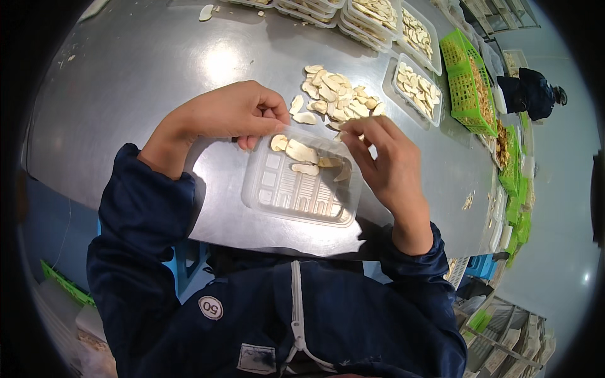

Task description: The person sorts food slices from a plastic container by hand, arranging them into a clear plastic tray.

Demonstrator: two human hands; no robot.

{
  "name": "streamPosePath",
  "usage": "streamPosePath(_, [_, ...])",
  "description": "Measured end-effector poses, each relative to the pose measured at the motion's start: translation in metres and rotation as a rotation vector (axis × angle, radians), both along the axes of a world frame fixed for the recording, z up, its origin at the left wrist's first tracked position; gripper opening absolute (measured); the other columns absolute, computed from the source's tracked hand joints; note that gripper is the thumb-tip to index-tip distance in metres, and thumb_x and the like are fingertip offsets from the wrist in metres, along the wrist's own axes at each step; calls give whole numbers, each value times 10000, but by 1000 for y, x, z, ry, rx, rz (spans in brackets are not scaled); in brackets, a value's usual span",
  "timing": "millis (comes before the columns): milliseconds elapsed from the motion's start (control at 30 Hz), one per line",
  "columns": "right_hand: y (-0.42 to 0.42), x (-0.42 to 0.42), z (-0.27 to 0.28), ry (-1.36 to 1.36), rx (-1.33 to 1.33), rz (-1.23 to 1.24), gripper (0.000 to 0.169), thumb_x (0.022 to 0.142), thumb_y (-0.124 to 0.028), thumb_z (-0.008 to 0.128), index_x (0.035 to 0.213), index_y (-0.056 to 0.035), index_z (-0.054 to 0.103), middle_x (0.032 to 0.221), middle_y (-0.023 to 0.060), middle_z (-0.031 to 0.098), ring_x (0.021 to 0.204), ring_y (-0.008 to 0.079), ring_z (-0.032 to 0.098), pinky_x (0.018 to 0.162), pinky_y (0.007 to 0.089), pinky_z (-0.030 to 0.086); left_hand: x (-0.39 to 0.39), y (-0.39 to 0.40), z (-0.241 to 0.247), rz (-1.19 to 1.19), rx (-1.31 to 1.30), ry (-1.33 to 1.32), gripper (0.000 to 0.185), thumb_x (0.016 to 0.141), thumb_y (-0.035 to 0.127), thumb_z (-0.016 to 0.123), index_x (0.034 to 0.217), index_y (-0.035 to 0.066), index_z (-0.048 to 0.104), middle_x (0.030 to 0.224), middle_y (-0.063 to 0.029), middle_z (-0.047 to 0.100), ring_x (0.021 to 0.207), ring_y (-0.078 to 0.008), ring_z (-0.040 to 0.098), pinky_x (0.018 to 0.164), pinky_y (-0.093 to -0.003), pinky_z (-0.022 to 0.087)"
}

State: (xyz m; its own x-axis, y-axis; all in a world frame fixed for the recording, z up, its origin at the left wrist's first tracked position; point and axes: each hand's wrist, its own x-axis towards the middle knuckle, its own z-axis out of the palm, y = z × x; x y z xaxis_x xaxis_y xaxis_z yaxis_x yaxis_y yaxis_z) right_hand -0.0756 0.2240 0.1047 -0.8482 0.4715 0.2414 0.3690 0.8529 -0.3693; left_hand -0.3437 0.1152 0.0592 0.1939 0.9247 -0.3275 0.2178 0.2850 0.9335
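Note:
A clear plastic tray lies at the near edge of the steel table, with several mushroom slices along its far side. My left hand pinches the tray's far left corner between thumb and fingers. Over the far right corner is my right hand, fingers bent and close together; whether a slice is between its fingertips cannot be told. Just beyond the tray rests a loose pile of pale mushroom slices, partly hidden behind the right hand.
Filled trays stand stacked at the table's far side, and one filled tray sits to the right. Past it are green plastic baskets of sliced pieces. A person in dark clothing is at the far right. Shelving stands lower right.

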Motion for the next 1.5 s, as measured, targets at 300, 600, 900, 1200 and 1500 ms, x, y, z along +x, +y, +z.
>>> streamPosePath(300, [-24, -13, -18, -119, 144, 212, 228, 876, -167, 821, 1091, -173, 746, 958, 27, 706, 850, 246, 726, 687, 358, 591, 3, 0, 2, 30, -18, -7, 214, 1020, 167, 678, 1117, -17, 728, 774, -15, 680, 585, -58, 595, 565, -209, 509])
streamPosePath(600, [68, 7, -20, -92, 150, -181, 140, 979, -227, 722, 1092, -173, 786, 1078, 32, 734, 953, 286, 710, 778, 411, 585, 1, 0, 1, 38, -24, -19, 226, 1020, 162, 697, 1135, -30, 727, 783, -20, 689, 582, -54, 596, 559, -206, 515])
streamPosePath(900, [94, 10, -29, -213, 50, -220, 244, 948, -303, 756, 1053, -84, 741, 1079, 110, 727, 1053, 330, 672, 857, 454, 556, -2, -1, 4, 65, -20, 9, 226, 1031, 158, 682, 1134, -38, 726, 772, -24, 696, 561, -58, 610, 545, -207, 521])
streamPosePath(1200, [21, 44, 8, -92, -119, -47, 175, 870, -124, 838, 1014, -86, 746, 987, 71, 747, 823, 234, 695, 727, 365, 570, -4, -2, -10, 56, 57, -8, 286, 1016, 189, 698, 1157, -58, 730, 770, -41, 704, 572, -62, 634, 552, -192, 531])
streamPosePath(1500, [-16, 67, 3, -55, 103, 160, 212, 831, -135, 837, 1026, -144, 754, 997, 33, 731, 843, 262, 697, 705, 383, 581, -8, -1, -17, 19, 123, 47, 318, 1041, 242, 714, 1186, -42, 720, 798, -50, 716, 522, -48, 614, 529, -168, 520])
